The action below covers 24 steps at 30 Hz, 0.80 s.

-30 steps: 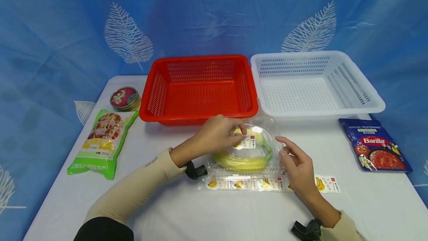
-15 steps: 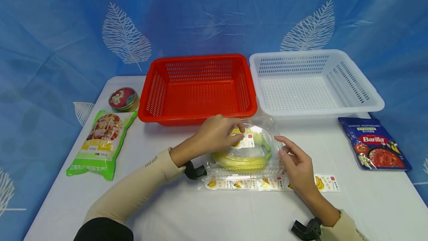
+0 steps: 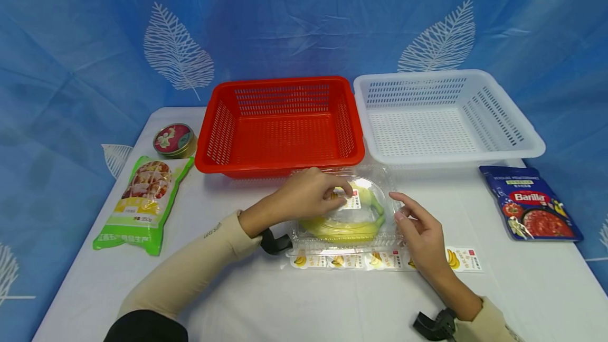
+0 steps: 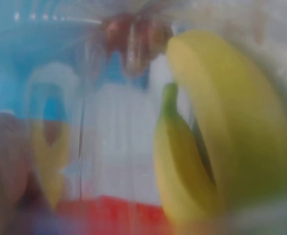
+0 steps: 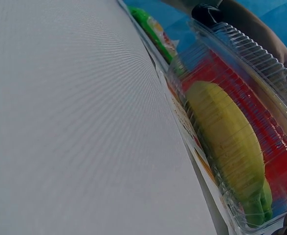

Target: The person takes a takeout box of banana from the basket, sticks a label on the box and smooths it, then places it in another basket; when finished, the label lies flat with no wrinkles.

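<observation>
A clear plastic clamshell container (image 3: 296, 244) with bananas (image 3: 342, 230) inside stands closed in front of me. On its lid lies a white banana label (image 3: 353, 200). My left hand (image 3: 311, 194) reaches over the lid, index fingertip on the label and thumb close by its near left side. My right hand (image 3: 424, 234) is at the container's right edge, index finger and thumb touching it, the other fingers bent. The left wrist view looks through blurred plastic at a banana (image 4: 246, 117). In the right wrist view, a banana (image 5: 226, 137) shows through the ribbed container wall.
A strip of banana labels (image 3: 344, 262) lies along the container's near side. Behind stand a red basket (image 3: 280, 169) and a white basket (image 3: 461, 160). At left are a round tin (image 3: 174, 140) and a green food bag (image 3: 142, 205); at right, a blue Barilla pouch (image 3: 532, 205).
My left index finger has shifted slightly right across the label, and the hand is a little lower. My right hand and the container stay in place.
</observation>
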Motion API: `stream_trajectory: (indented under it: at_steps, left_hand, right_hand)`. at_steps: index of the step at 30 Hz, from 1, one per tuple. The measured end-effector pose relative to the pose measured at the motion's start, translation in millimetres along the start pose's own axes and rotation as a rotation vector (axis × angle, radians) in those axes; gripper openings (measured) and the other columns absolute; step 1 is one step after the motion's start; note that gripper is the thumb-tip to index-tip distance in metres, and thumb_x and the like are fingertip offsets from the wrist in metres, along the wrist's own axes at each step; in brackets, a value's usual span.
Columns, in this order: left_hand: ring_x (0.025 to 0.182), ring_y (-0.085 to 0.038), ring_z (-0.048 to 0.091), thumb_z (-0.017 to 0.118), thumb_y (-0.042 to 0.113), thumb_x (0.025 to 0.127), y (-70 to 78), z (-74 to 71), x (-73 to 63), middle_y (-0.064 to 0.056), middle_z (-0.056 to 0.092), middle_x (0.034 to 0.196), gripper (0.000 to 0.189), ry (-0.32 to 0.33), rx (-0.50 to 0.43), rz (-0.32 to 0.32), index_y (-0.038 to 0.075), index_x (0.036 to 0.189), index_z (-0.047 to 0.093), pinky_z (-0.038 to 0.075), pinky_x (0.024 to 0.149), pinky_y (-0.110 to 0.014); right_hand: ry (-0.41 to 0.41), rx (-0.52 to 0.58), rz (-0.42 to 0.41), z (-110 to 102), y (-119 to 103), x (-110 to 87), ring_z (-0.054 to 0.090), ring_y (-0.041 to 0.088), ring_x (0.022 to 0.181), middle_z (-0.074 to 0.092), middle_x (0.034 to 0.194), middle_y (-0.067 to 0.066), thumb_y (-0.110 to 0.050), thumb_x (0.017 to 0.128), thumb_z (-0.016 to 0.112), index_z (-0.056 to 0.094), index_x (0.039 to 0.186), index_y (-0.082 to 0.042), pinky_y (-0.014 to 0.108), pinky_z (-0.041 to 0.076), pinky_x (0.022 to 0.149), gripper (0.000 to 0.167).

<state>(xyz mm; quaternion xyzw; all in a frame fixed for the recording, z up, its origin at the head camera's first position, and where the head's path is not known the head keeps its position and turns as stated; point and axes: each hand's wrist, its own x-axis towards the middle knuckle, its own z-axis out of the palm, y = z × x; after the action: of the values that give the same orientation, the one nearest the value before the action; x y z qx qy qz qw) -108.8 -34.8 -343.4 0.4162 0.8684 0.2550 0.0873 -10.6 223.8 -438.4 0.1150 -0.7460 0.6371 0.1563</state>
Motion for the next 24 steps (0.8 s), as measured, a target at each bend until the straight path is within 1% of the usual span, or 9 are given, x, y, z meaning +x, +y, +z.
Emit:
stream_trajectory:
  at_steps: [3,6,11,13,16,19,20,22,24]
  left_hand:
    - [0.048,-0.003,0.031,0.070,0.020,0.096,0.6,-2.0,-1.5,0.010,0.038,0.051,0.016,0.037,-0.013,0.010,0.022,0.110,0.078,0.026,0.048,-0.021]
    - [0.047,-0.003,0.028,0.071,0.021,0.095,-0.2,-6.0,-8.4,0.010,0.034,0.051,0.015,0.097,-0.034,0.008,0.021,0.109,0.077,0.026,0.050,-0.022]
    - [0.049,-0.003,0.022,0.074,0.021,0.094,-9.1,-11.7,-31.3,0.010,0.027,0.052,0.014,0.217,-0.100,-0.022,0.018,0.108,0.078,0.025,0.050,-0.023]
    - [0.051,-0.004,0.023,0.075,0.020,0.094,-14.6,-12.2,-42.1,0.010,0.028,0.054,0.014,0.280,-0.141,-0.039,0.017,0.108,0.078,0.025,0.049,-0.024]
    - [0.058,-0.007,0.035,0.077,0.022,0.093,-23.8,-10.5,-58.6,0.010,0.045,0.066,0.019,0.381,-0.180,-0.091,0.018,0.111,0.077,0.033,0.053,-0.025]
    - [0.074,-0.010,0.048,0.079,0.028,0.091,-32.1,-6.7,-74.1,0.009,0.056,0.089,0.031,0.441,-0.198,-0.173,0.022,0.121,0.072,0.045,0.064,-0.029]
    - [0.081,-0.011,0.050,0.079,0.030,0.091,-34.4,-5.1,-78.9,0.008,0.058,0.098,0.037,0.445,-0.200,-0.199,0.023,0.126,0.070,0.048,0.070,-0.030]
    - [0.091,-0.013,0.054,0.079,0.034,0.091,-37.1,-1.3,-87.5,0.005,0.057,0.107,0.048,0.432,-0.194,-0.240,0.026,0.135,0.063,0.052,0.078,-0.033]
    - [0.100,-0.016,0.056,0.078,0.037,0.091,-38.1,3.7,-95.2,0.003,0.056,0.116,0.057,0.412,-0.193,-0.264,0.028,0.142,0.057,0.054,0.085,-0.037]
  right_hand:
    - [0.006,-0.013,0.018,-1,0,0.3,0.028,0.011,0.043,0.053,0.089,0.002,0.011,0.098,0.051,0.061,0.135,0.006,0.028,0.029,0.038,0.038]
    - [0.007,-0.005,0.035,-1,1,0.1,0.028,0.012,0.043,0.053,0.089,0.002,0.011,0.098,0.051,0.061,0.135,0.006,0.028,0.029,0.039,0.038]
    - [0.002,-0.013,0.037,-1,1,-1.0,0.028,0.013,0.043,0.053,0.090,0.003,0.011,0.098,0.051,0.060,0.135,0.007,0.028,0.030,0.040,0.038]
    - [0.004,-0.025,0.039,-1,1,-1.1,0.028,0.013,0.043,0.053,0.090,0.003,0.010,0.098,0.051,0.061,0.135,0.005,0.028,0.030,0.040,0.038]
    - [0.006,-0.037,0.039,-1,1,-0.6,0.029,0.011,0.044,0.053,0.089,0.004,0.010,0.098,0.051,0.062,0.135,0.004,0.028,0.030,0.040,0.038]
    - [0.005,-0.033,0.036,-2,2,-0.1,0.029,0.010,0.044,0.053,0.089,0.003,0.010,0.098,0.051,0.062,0.135,0.004,0.028,0.030,0.039,0.039]
    - [0.004,-0.032,0.034,-2,2,0.0,0.029,0.011,0.044,0.053,0.089,0.003,0.010,0.098,0.051,0.061,0.135,0.005,0.028,0.030,0.039,0.039]
    - [0.003,-0.028,0.034,-2,2,0.0,0.029,0.011,0.043,0.053,0.089,0.003,0.011,0.098,0.051,0.061,0.135,0.005,0.028,0.029,0.038,0.039]
    - [0.001,-0.027,0.032,-1,1,-0.2,0.029,0.011,0.043,0.053,0.089,0.002,0.011,0.098,0.051,0.061,0.135,0.005,0.028,0.029,0.038,0.039]
